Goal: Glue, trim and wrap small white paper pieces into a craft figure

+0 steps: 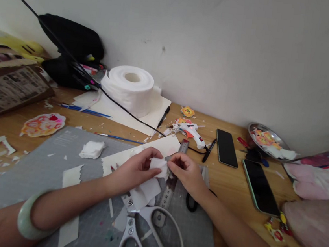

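White tissue, seemingly part-folded, sits just below frame centre, pinched by the left hand and, at its edge, the right hand; a finished-looking folded pad lies left of centre.

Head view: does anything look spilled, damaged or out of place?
Nothing looks clearly spilled or broken. Torn scraps litter the wood at far left, which looks untidy. The scissors lie with handles spread, close to the left hand holding tissue, which seems an awkward spot.
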Demonstrator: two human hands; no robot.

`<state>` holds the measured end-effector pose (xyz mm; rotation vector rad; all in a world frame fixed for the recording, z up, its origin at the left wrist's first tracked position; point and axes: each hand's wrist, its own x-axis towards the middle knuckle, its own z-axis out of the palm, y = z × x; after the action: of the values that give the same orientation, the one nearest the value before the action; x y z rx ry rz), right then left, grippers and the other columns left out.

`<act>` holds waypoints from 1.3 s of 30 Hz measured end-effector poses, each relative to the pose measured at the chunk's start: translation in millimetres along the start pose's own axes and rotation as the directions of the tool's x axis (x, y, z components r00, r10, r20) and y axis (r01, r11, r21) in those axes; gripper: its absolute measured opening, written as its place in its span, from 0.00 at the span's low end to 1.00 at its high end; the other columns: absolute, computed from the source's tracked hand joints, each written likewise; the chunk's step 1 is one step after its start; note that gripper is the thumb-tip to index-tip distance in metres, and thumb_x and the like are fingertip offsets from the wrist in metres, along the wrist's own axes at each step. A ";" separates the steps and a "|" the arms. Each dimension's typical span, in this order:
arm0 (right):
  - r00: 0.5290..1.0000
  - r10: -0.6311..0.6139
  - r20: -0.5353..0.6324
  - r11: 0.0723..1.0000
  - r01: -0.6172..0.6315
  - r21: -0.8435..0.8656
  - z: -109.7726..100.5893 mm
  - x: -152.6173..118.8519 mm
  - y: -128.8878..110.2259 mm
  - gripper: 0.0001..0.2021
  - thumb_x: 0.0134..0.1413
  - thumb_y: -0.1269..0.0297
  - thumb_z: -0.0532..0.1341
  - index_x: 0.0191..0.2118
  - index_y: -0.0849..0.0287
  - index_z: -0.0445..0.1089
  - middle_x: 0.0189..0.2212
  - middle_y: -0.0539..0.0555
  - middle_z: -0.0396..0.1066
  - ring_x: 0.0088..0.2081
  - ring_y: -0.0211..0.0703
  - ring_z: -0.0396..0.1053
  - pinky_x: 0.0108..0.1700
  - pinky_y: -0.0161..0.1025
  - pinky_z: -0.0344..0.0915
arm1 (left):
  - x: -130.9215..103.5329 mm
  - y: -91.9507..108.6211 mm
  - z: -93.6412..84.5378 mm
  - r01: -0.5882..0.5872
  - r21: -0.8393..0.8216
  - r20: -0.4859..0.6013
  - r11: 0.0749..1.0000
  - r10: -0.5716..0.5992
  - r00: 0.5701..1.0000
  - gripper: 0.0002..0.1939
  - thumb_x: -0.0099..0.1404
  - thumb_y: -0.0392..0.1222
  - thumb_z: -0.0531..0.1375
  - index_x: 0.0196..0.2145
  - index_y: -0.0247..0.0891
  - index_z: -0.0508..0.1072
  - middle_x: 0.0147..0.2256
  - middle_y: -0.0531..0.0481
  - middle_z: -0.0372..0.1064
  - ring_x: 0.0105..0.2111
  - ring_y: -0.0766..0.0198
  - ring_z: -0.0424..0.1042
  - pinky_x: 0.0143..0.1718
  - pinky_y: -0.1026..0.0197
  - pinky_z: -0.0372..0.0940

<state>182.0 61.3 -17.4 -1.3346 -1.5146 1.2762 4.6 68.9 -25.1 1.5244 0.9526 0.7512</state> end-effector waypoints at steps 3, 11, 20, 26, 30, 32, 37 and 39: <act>1.000 -0.007 0.003 1.000 0.007 0.008 0.3 0.2 0.7 0.06 0.46 0.62 0.58 0.28 0.59 0.63 0.20 0.45 0.58 0.22 0.31 0.56 0.24 0.30 0.54 | -0.3 -0.7 0.0 0.009 0.020 -0.004 1.000 -0.009 1.000 0.09 0.58 0.40 0.55 0.37 0.40 0.61 0.29 0.56 0.57 0.22 0.71 0.54 0.23 0.67 0.53; 1.000 0.000 -0.006 1.000 0.000 0.014 0.5 0.5 -0.6 0.06 0.45 0.62 0.58 0.28 0.59 0.63 0.21 0.46 0.59 0.23 0.32 0.56 0.25 0.31 0.54 | -0.8 -1.4 0.1 0.040 0.027 -0.032 0.999 -0.039 0.999 0.07 0.59 0.45 0.54 0.31 0.39 0.61 0.24 0.57 0.57 0.22 0.70 0.55 0.21 0.68 0.51; 0.997 -0.027 0.066 1.000 0.026 0.012 1.7 -2.5 -4.6 0.12 0.42 0.63 0.62 0.32 0.57 0.57 0.24 0.45 0.57 0.24 0.32 0.55 0.27 0.31 0.54 | -0.9 2.3 0.5 0.054 -0.085 0.017 0.995 -0.053 0.998 0.07 0.60 0.45 0.52 0.30 0.40 0.58 0.21 0.59 0.56 0.21 0.70 0.55 0.21 0.68 0.51; 0.998 -0.023 0.065 0.999 0.026 -0.041 2.8 -2.7 0.2 0.12 0.42 0.66 0.62 0.32 0.56 0.57 0.25 0.44 0.58 0.24 0.32 0.55 0.26 0.31 0.53 | 0.0 3.6 1.3 0.061 -0.103 0.040 0.993 -0.057 0.998 0.06 0.61 0.44 0.52 0.30 0.40 0.57 0.20 0.59 0.55 0.21 0.70 0.55 0.21 0.68 0.52; 0.998 -0.021 0.052 0.999 0.022 -0.023 2.6 -1.0 2.4 0.11 0.42 0.66 0.61 0.32 0.56 0.58 0.24 0.44 0.57 0.25 0.32 0.56 0.28 0.32 0.55 | -0.3 3.4 0.6 0.073 -0.143 0.071 0.987 -0.064 0.995 0.06 0.61 0.44 0.51 0.30 0.41 0.57 0.20 0.60 0.55 0.21 0.70 0.55 0.21 0.68 0.52; 0.998 -0.025 0.050 1.000 0.025 -0.004 2.7 -0.4 2.7 0.12 0.42 0.66 0.61 0.33 0.56 0.58 0.25 0.44 0.58 0.26 0.33 0.57 0.28 0.32 0.55 | -0.6 3.4 0.2 0.068 -0.145 0.077 0.987 -0.057 0.995 0.06 0.62 0.44 0.50 0.30 0.41 0.56 0.20 0.60 0.56 0.21 0.70 0.56 0.22 0.68 0.52; 0.998 -0.034 0.047 0.998 0.032 0.055 3.4 -0.1 3.5 0.13 0.42 0.67 0.62 0.34 0.57 0.57 0.25 0.44 0.58 0.26 0.32 0.57 0.29 0.32 0.56 | -1.2 5.1 -0.4 0.054 -0.113 0.093 0.992 -0.044 0.995 0.05 0.63 0.43 0.49 0.31 0.40 0.56 0.21 0.59 0.56 0.21 0.70 0.55 0.23 0.67 0.53; 0.998 -0.043 0.048 0.997 0.039 0.063 3.4 0.2 4.1 0.13 0.42 0.68 0.62 0.34 0.56 0.57 0.25 0.44 0.58 0.26 0.32 0.57 0.29 0.32 0.56 | -1.4 6.1 -0.4 0.054 -0.101 0.092 0.993 -0.045 0.995 0.05 0.62 0.42 0.49 0.30 0.40 0.56 0.21 0.59 0.55 0.21 0.70 0.54 0.22 0.67 0.52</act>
<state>179.7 60.7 -22.2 -1.2347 -1.5158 1.3282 4.5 67.6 -18.9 1.4278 0.8687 0.6810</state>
